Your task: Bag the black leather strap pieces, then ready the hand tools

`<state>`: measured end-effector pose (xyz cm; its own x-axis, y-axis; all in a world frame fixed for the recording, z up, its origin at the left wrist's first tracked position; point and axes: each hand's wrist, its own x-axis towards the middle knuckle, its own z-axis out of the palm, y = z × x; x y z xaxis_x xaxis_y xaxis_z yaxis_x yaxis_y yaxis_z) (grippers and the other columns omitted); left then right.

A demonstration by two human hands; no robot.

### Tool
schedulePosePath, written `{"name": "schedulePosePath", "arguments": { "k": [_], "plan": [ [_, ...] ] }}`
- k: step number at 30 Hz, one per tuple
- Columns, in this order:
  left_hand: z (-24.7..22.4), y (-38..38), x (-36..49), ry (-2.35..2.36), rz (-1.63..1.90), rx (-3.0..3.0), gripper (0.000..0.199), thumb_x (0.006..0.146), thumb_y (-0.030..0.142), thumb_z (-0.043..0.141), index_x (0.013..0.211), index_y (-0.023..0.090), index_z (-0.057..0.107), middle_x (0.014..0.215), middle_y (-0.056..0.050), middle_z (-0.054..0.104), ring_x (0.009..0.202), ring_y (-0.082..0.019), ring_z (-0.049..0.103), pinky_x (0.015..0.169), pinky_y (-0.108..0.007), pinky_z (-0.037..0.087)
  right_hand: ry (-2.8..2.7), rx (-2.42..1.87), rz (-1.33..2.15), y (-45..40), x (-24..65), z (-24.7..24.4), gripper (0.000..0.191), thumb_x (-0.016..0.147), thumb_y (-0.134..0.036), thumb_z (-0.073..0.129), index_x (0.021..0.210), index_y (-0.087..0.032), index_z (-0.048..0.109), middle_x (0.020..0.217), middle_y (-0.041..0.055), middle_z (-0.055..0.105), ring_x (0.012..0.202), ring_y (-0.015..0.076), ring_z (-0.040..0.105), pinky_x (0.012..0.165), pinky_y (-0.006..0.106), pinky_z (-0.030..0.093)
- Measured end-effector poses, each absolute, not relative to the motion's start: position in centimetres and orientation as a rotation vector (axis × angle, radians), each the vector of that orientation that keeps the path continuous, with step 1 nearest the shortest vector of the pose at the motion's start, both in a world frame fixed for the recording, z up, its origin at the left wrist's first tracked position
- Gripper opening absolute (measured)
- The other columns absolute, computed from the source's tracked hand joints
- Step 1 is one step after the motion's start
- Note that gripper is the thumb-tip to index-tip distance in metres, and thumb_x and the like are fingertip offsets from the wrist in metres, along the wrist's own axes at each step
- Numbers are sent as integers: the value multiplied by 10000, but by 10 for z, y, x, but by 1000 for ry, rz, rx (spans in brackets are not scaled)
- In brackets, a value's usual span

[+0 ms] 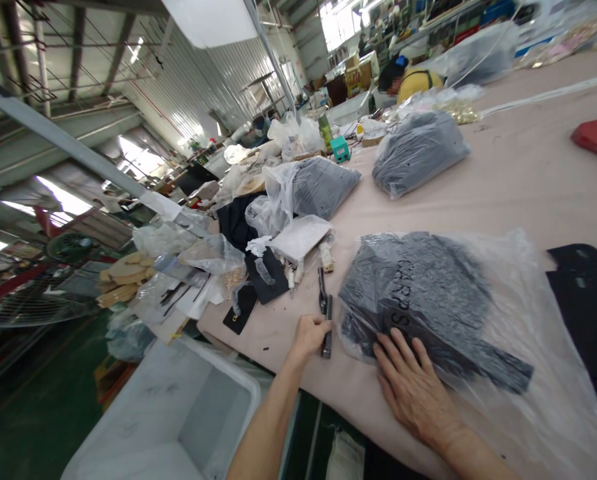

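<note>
My left hand (310,335) is closed at the near edge of the table, its thumb and fingers on a slim black bar-shaped tool (328,333). The tool's exact kind is unclear. Just beyond it lies another thin dark tool (322,288). My right hand (417,393) rests flat with spread fingers on a clear plastic bag (518,293). Inside the bag is a dark grey, crinkled item (438,287) with black lettering, of which "CARPS" can be read. A narrow dark strip of it points to the right.
Two filled grey bags (323,187) (421,153) stand farther back. Left of my hands are black pieces (268,277), a white pad (301,238) and plastic scraps. Black flat pieces (586,300) lie right. Below the edge sits a white tub (168,400). A person (413,83) bends over the far side.
</note>
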<state>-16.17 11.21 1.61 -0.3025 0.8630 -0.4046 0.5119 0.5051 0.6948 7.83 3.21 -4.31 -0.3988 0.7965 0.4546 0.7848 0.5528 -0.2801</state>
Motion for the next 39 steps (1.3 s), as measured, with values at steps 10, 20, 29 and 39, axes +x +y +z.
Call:
{"name": "schedulePosePath", "arguments": {
  "k": [10,20,29,39],
  "plan": [
    [28,103,-183,1384,1007,626,435,543,447,868,712,142,608,627,-4,626,543,-123,560,557,-262,475,-2229,-1284,106,31,79,-41,461,962,-400,471,1311,-134,613,1465,107,512,1469,308,259,1227,549,95],
    [57,89,-162,1026,1080,511,292,688,229,770,926,75,697,786,-75,692,680,-179,658,703,-315,522,-2216,-1277,109,31,78,-40,453,961,-394,465,1302,-139,621,1455,104,523,1463,305,276,1229,542,95],
    [62,88,-152,1011,1147,467,305,591,41,608,871,161,610,704,0,630,605,-152,623,763,-361,528,-2185,-1261,122,31,77,-42,460,957,-395,473,1309,-136,615,1473,102,504,1467,301,270,1230,540,99],
    [63,82,-152,881,1047,554,449,565,45,633,1006,135,640,837,-45,654,752,-188,648,789,-348,508,-2205,-1263,102,32,78,-40,465,961,-412,460,1305,-142,616,1470,104,507,1464,305,274,1227,541,98]
  ]
}}
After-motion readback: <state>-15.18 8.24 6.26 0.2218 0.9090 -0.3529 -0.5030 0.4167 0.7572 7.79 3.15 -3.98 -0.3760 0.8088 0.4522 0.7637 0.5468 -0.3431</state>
